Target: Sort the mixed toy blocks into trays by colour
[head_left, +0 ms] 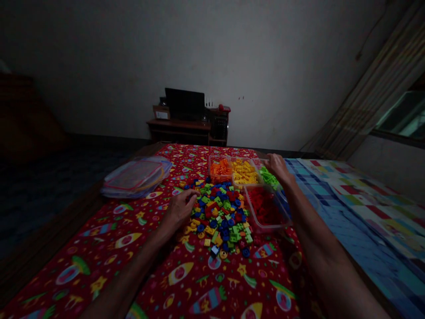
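A mixed heap of toy building bricks (221, 212) in red, blue, green, yellow and orange lies on a red patterned cloth (179, 272). At the heap's left edge is my left hand (181, 207), its fingers bent and closed near the bricks; whatever is between the fingertips is hidden. My right hand (279, 168) is over the back of the container of green bricks (269, 178), fingers curled together, their contents too small to make out. Clear containers of orange bricks (221, 170), yellow bricks (245, 172) and red bricks (264, 206) stand beside it. My right forearm partly covers a container with blue pieces (282, 199).
Several clear lids (137, 177) are stacked on the cloth at the left. Behind stands a low desk (179, 126) with a dark monitor (185, 104). To the right lies blue and checkered bedding (341, 217); a curtain (368, 84) hangs by the window.
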Motion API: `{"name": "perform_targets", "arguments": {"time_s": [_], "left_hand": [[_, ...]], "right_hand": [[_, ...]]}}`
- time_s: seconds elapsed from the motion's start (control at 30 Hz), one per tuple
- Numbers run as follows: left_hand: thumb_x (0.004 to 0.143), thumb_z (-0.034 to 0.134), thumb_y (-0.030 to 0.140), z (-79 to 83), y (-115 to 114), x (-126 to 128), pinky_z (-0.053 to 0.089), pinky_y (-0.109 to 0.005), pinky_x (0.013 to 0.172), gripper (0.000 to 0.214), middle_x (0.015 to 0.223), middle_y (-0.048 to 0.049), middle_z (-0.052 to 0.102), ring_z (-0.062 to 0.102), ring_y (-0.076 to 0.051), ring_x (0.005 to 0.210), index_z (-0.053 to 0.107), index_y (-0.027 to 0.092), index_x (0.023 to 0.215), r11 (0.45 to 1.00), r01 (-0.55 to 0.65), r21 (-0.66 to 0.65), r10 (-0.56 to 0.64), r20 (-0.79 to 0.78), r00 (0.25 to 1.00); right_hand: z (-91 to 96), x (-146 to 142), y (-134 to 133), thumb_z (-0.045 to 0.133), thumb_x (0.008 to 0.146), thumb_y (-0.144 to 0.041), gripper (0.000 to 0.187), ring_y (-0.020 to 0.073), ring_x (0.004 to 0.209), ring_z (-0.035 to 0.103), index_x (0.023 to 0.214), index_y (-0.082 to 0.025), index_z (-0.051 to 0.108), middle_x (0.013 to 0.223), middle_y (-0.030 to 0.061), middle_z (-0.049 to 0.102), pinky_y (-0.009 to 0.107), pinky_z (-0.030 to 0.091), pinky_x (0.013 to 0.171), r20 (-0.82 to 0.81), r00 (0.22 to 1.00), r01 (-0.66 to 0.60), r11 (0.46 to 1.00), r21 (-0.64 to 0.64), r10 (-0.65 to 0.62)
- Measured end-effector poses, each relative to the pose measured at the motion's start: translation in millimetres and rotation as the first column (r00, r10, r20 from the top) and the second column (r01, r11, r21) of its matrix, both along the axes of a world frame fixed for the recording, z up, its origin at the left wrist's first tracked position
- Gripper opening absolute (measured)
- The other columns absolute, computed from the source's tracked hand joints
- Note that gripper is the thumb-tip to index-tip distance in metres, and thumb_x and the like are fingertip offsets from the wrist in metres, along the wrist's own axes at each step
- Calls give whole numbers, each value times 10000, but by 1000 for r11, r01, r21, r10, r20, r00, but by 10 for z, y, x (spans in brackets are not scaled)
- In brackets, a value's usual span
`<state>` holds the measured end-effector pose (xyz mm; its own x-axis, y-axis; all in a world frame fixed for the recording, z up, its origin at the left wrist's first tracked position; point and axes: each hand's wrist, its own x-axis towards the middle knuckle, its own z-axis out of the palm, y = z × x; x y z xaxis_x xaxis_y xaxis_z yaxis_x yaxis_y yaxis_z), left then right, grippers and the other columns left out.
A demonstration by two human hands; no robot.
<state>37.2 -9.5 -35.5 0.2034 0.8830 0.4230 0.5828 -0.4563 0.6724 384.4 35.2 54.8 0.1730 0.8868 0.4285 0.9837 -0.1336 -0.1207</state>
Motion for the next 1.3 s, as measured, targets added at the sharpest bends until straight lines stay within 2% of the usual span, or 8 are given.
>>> {"name": "perform_targets", "arguments": {"time_s": [0.13, 0.2, 0.3, 0.4, 0.6, 0.83, 1.1, 1.3], "left_hand": [[754, 458, 324, -29, 73, -111, 514, -305, 747, 260, 892, -44, 726, 656, -214, 828, 685, 218, 828, 1000, -27, 3, 27, -40, 999], [748, 460, 326, -50, 98, -161, 514, -309, 745, 268, 900, -50, 723, 655, -218, 829, 688, 216, 834, 1000, -22, -3, 21, -66, 998], [742, 474, 344, -76, 121, -219, 514, -310, 716, 281, 891, -59, 720, 659, -222, 804, 695, 210, 852, 997, 44, -57, -50, -114, 992], [702, 540, 346, -109, 135, -247, 510, -314, 686, 257, 870, -63, 721, 661, -233, 775, 700, 211, 850, 985, 105, -133, -130, -196, 972], [661, 604, 259, -254, 102, -224, 494, -301, 674, 217, 869, -56, 707, 647, -239, 779, 694, 248, 858, 983, 146, -114, -177, -347, 921], [766, 509, 255, -180, 65, -183, 473, -286, 748, 263, 938, -69, 698, 640, -222, 857, 668, 207, 969, 977, 140, -163, -196, -407, 892], [830, 415, 270, -109, 17, -148, 465, -302, 809, 331, 1010, -81, 692, 629, -224, 919, 646, 182, 1049, 986, 122, -116, -157, -385, 909], [831, 396, 221, -132, 3, -150, 469, -313, 851, 360, 1061, -85, 687, 627, -226, 966, 640, 167, 1090, 989, 100, -111, -132, -338, 932]], "right_hand": [[-184, -515, -305, 415, 871, -205, 305, 188, 789, 595, 1064, -105, 630, 896, 128, 682, 263, 407, 688, -61, 959, -273, 961, 51, 276], [-301, -815, -487, 412, 880, -219, 267, 155, 671, 567, 893, -143, 667, 767, 78, 673, 240, 366, 595, -86, 922, -384, 921, -63, 378], [-480, -1143, -705, 447, 868, -219, 236, 150, 629, 549, 774, -157, 655, 719, 69, 655, 247, 325, 562, -38, 910, -412, 892, -187, 412], [-647, -1274, -825, 530, 838, -234, 146, 181, 727, 577, 833, -148, 648, 802, 104, 662, 264, 349, 621, 38, 903, -405, 876, -262, 429], [-790, -1260, -861, 535, 849, -252, 179, 184, 851, 581, 976, -157, 619, 895, 94, 660, 259, 356, 702, 29, 853, -484, 812, -325, 520], [-578, -1200, -896, 506, 797, -96, 238, 180, 832, 559, 1009, -140, 604, 875, 84, 638, 257, 371, 708, -137, 839, -539, 772, -338, 526], [-407, -1118, -1034, 537, 734, -25, 311, 167, 814, 542, 1019, -131, 604, 879, 74, 632, 266, 398, 744, -267, 808, -575, 801, -166, 525], [-377, -806, -746, 472, 886, -284, 244, 146, 659, 580, 959, -162, 670, 770, 68, 672, 232, 375, 601, -200, 889, -429, 902, -49, 412]]}}
